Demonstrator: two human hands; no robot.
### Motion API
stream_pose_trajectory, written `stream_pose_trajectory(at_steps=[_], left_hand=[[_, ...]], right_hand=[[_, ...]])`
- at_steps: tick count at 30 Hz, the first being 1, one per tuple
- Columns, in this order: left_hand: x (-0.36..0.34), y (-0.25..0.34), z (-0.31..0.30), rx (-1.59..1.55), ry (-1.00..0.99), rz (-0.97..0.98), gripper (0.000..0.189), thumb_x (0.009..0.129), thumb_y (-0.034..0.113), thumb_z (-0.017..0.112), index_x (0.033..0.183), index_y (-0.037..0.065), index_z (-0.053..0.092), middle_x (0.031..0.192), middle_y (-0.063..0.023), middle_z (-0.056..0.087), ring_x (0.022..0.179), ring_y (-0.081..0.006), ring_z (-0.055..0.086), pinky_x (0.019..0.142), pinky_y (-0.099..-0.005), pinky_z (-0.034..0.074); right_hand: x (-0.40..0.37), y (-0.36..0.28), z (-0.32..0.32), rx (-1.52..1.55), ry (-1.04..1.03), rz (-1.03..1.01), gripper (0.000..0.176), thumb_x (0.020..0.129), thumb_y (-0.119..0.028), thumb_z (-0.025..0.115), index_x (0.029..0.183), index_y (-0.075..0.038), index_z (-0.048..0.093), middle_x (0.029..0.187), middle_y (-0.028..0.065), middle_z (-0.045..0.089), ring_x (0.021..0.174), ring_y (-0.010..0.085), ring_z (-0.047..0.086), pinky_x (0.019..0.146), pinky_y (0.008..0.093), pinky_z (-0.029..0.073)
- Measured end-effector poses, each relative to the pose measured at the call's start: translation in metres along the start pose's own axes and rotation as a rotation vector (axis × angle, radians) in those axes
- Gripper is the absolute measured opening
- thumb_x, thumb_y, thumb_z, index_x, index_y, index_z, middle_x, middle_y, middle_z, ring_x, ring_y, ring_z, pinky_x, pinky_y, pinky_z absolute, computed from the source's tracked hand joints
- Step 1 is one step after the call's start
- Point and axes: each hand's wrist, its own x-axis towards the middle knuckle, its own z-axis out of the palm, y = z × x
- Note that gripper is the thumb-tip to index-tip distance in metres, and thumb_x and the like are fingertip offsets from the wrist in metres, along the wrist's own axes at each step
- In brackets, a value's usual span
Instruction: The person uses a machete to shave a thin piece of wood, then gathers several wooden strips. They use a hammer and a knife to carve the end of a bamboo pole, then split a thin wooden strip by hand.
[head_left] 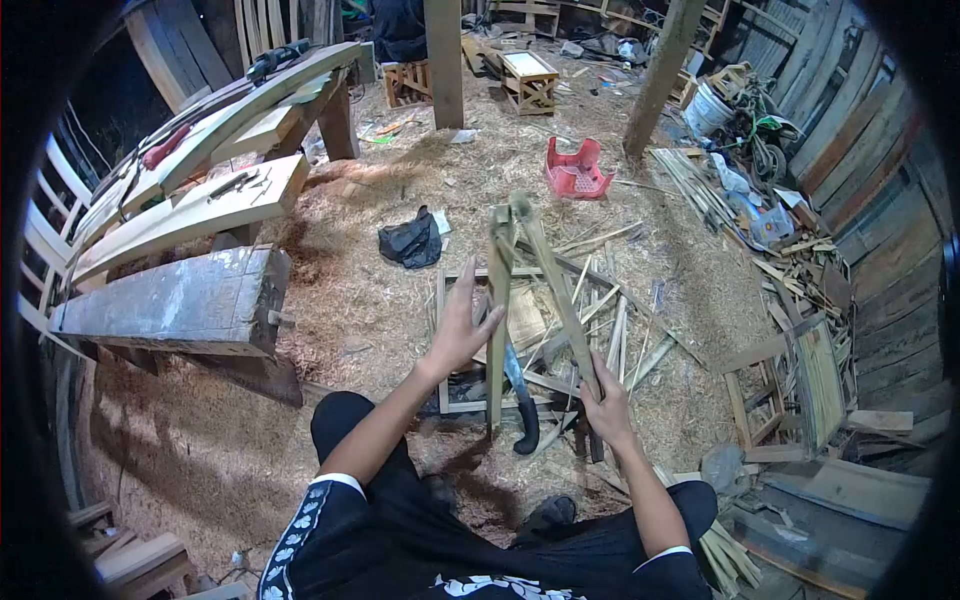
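My right hand (608,408) is closed round the lower end of a long wooden stick (562,295). The stick slants up to the left, and its rounded far end comes close to the top of an upright wooden strip (497,350). Left of that strip, my left hand (463,338) is open with its fingers spread, the thumb overlapping the strip's edge in this view. Just right of the strip stands a machete with a curved black handle (527,428) at the bottom. Its blade (514,368) runs up and is partly hidden by the strip.
A wooden frame (442,345) and several loose strips (618,330) lie before me on shavings. Left is a heavy workbench (170,305) with planks. A black plastic bag (410,240), a red upturned stool (579,170) and posts (664,80) stand farther off. Scrap wood (800,270) lines the right.
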Motion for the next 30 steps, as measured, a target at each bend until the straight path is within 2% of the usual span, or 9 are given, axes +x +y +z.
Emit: stream_pose_trajectory(at_steps=[5,8,11,16,19,21,25,29,30], left_hand=[[0.013,-0.006,0.009,-0.424,0.016,-0.167,0.082,0.104,0.036,0.05,0.158,-0.001,0.001,0.159,-0.0272,0.025,0.147,-0.0362,0.028,0.12,-0.0449,0.026],[0.013,0.017,0.006,-0.612,0.073,-0.222,0.07,0.108,0.033,0.04,0.159,0.0,0.006,0.158,-0.0272,0.026,0.146,-0.0367,0.028,0.12,-0.0442,0.025],[0.01,0.019,0.014,-0.48,0.091,-0.103,0.068,0.108,0.031,0.041,0.158,-0.003,0.009,0.159,-0.0273,0.025,0.148,-0.0352,0.026,0.121,-0.042,0.022],[0.007,0.042,0.013,-0.412,0.023,-0.129,0.069,0.107,0.028,0.043,0.157,-0.005,0.008,0.159,-0.0267,0.024,0.149,-0.0345,0.023,0.12,-0.0406,0.022],[0.003,0.068,0.005,-0.629,-0.03,-0.224,0.07,0.107,0.024,0.045,0.157,-0.005,0.006,0.158,-0.0273,0.025,0.148,-0.0357,0.025,0.119,-0.0415,0.024],[0.001,0.064,0.012,-0.546,-0.01,-0.124,0.07,0.106,0.022,0.045,0.157,-0.005,0.005,0.157,-0.0283,0.026,0.147,-0.0372,0.027,0.119,-0.042,0.025],[-0.005,0.048,0.021,-0.427,-0.035,0.001,0.071,0.104,0.017,0.048,0.156,-0.005,0.004,0.155,-0.0311,0.028,0.144,-0.0417,0.031,0.118,-0.0432,0.027],[-0.004,0.049,0.005,-0.386,-0.056,0.004,0.071,0.103,0.018,0.049,0.157,-0.002,0.007,0.15,-0.0344,0.035,0.141,-0.0461,0.037,0.116,-0.0455,0.03],[-0.001,0.049,0.0,-0.296,0.028,0.123,0.068,0.102,0.018,0.051,0.157,0.0,0.014,0.142,-0.0352,0.046,0.132,-0.0479,0.048,0.108,-0.0462,0.04]], right_hand=[[-0.002,0.001,-0.003,0.008,-0.073,-0.088,0.069,0.085,-0.001,0.065,0.15,-0.006,0.043,0.128,0.0253,0.061,0.122,0.0382,0.059,0.104,0.041,0.044],[0.004,-0.013,-0.01,-0.091,-0.158,0.004,0.078,0.084,-0.002,0.065,0.154,-0.003,0.032,0.141,0.0244,0.051,0.13,0.0375,0.052,0.111,0.0402,0.039],[0.014,0.0,-0.004,-0.154,-0.11,-0.018,0.09,0.081,-0.005,0.065,0.159,-0.012,0.02,0.143,0.0282,0.046,0.129,0.0461,0.049,0.108,0.0434,0.042],[0.038,-0.023,0.009,-0.137,-0.107,-0.016,0.106,0.08,-0.031,0.079,0.16,-0.012,0.012,0.147,0.0271,0.043,0.132,0.043,0.048,0.109,0.0479,0.041],[0.057,-0.044,0.011,0.115,-0.045,0.0,0.106,0.081,-0.034,0.079,0.16,-0.009,0.014,0.145,0.0251,0.046,0.129,0.0404,0.052,0.108,0.0477,0.042],[0.071,-0.051,0.016,0.152,0.013,-0.096,0.104,0.081,-0.038,0.08,0.159,-0.008,0.018,0.14,0.0244,0.05,0.126,0.0396,0.054,0.106,0.0463,0.044],[0.09,-0.074,0.018,-0.021,0.131,-0.304,0.095,0.087,-0.043,0.076,0.156,-0.004,0.025,0.131,0.0274,0.057,0.12,0.0415,0.059,0.098,0.0487,0.05],[0.092,-0.083,0.015,-0.119,0.205,-0.426,0.072,0.098,-0.041,0.06,0.151,-0.001,0.031,0.121,0.0292,0.062,0.098,0.0455,0.068,0.08,0.0471,0.058],[0.09,-0.085,0.011,-0.19,0.197,-0.399,0.072,0.099,-0.04,0.059,0.151,0.0,0.03,0.122,0.0297,0.062,0.098,0.0461,0.068,0.079,0.0474,0.058]])
